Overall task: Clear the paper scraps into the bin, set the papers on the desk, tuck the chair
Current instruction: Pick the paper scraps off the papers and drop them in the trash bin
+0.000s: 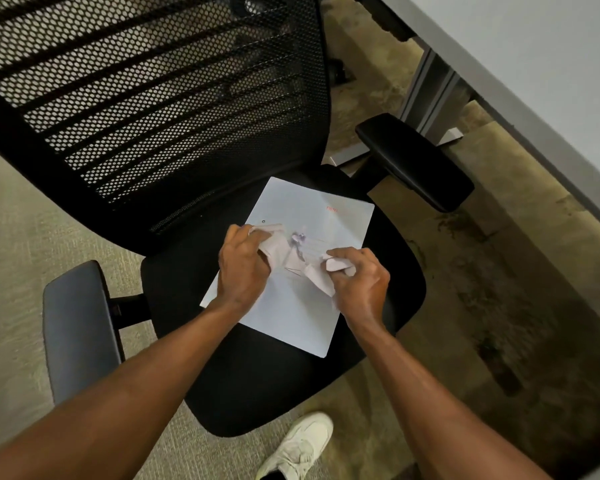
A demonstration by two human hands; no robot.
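A black office chair [264, 386] with a mesh back stands in front of me. A stack of white papers [302, 206] lies flat on its seat. Crumpled paper scraps [297, 261] rest on top of the papers. My left hand [241, 271] is closed around scraps at the left side of the stack. My right hand [359, 282] is closed around more scraps at the right. A few loose scraps remain between both hands. No bin is in view.
The grey desk [534, 64] runs along the upper right, its metal leg [426, 95] just behind the chair's right armrest [416, 161]. The left armrest [78, 330] juts out at the left. My white shoe [298, 445] stands on the carpet below the seat.
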